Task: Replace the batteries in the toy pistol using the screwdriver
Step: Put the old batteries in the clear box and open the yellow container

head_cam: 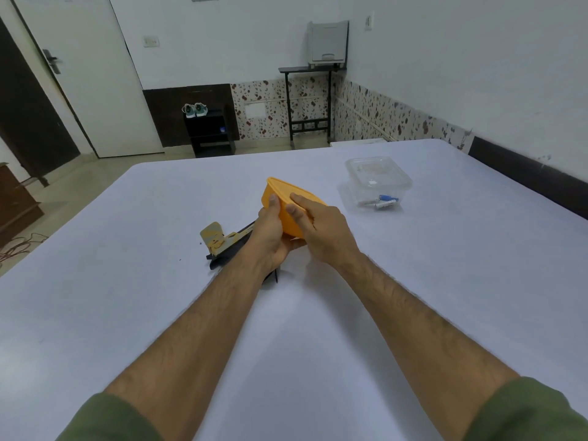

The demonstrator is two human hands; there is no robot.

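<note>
Both hands hold an orange plastic container (280, 192) tilted above the white table (127, 281). My left hand (270, 233) grips its near side from below. My right hand (318, 227) lies over its right side with the fingers on the rim. The toy pistol (222, 241), black with a yellow grip, lies on the table just left of and partly under my left wrist. A thin dark tip (276, 276), perhaps the screwdriver, shows below my left wrist. Batteries (383, 200) with blue ends lie inside a clear plastic box (377, 179) at the right.
The clear box stands at the far right of the table. Beyond the table's far edge are a black shoe rack (211, 132) with shoes, a black stand (310, 100) carrying a grey printer, and a white door (86, 74) at the left.
</note>
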